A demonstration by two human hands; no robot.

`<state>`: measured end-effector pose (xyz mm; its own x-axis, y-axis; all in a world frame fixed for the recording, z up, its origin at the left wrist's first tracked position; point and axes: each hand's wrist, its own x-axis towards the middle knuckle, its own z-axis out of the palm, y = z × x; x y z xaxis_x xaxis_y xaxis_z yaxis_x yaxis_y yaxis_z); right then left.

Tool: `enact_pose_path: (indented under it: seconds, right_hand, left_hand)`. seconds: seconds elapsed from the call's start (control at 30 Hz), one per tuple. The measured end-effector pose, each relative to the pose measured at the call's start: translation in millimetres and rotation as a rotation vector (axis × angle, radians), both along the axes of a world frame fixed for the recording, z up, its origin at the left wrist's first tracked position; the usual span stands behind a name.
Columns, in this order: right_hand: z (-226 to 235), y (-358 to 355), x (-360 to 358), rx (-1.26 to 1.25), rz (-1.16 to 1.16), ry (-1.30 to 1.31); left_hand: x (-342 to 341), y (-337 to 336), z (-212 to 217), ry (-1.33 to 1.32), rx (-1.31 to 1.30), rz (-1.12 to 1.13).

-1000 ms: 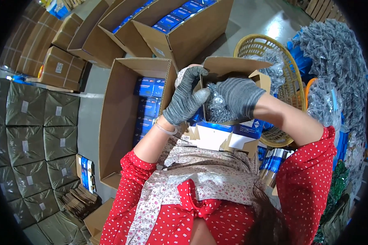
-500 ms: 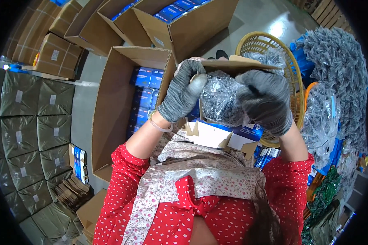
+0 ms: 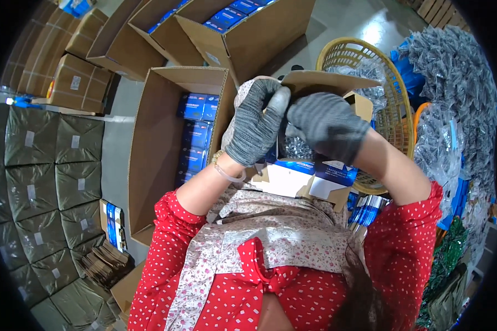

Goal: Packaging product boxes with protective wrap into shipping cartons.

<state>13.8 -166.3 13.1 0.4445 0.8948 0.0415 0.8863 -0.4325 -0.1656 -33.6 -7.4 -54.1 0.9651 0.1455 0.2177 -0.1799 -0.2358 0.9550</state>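
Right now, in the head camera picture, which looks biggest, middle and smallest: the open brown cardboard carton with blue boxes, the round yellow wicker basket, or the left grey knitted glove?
1. Open brown cardboard carton: biggest.
2. Round yellow wicker basket.
3. Left grey knitted glove: smallest, though nearest the camera.

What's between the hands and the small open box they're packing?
Nothing visible. Both gloved hands, left hand and right hand, are already at the small box, pressing the shiny plastic packet into its open mouth.

Both gloved hands meet above a small open box (image 3: 315, 176) held before the chest. Left of it sits an open carton (image 3: 149, 165) with packs (image 3: 196, 132) inside; a wicker basket (image 3: 392, 94) stands right; more cartons (image 3: 243, 33) lie behind.
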Motion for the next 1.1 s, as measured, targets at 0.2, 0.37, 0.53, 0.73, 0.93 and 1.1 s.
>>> enact_pose_path:
  seconds: [0.2, 0.37, 0.53, 0.73, 0.93, 1.1]
  right_hand:
    - [-9, 6, 7, -0.194, -0.131, 0.175]
    - [25, -26, -13, 0.015, -0.098, -0.057]
    - [34, -55, -16, 0.060, -0.244, -0.320]
    - [44, -48, -36, -0.151, -0.185, -0.657]
    - [37, -21, -26, -0.274, -0.177, 0.091]
    - [28, -71, -2, 0.276, 0.043, 0.360]
  left_hand:
    - [3, -1, -13, -0.116, -0.032, 0.079]
    - [1, 8, -1, -0.028, -0.186, -0.015]
    - [-1, 14, 6, -0.012, -0.218, -0.016]
    - [0, 15, -2, -0.080, -0.104, 0.006]
    - [-4, 13, 5, 0.010, -0.143, -0.033]
    - [-11, 15, -10, -0.111, -0.203, -0.013]
